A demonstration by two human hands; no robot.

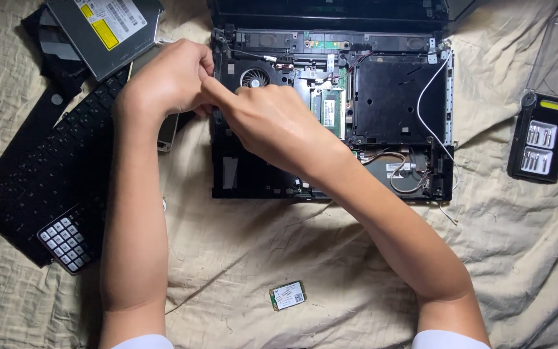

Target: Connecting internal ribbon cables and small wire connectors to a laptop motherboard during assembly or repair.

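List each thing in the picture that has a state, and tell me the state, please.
laptop base: opened, insides bare
cooling fan: exposed
keyboard: removed, lying beside the laptop
optical drive: taken out, on the cloth
small circuit card: loose on the cloth
bit case: open, lid tipped back
left hand: closed, at the laptop's left edge
right hand: fingers bent, touching the left hand

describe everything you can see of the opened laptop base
The laptop base is a black plastic shell lying flat on a beige cloth, its top cover and keyboard off. Exposed inside are a round fan, a green memory module, a bare black bay and loose white and coloured wires. The left hand and right hand meet over its left edge.
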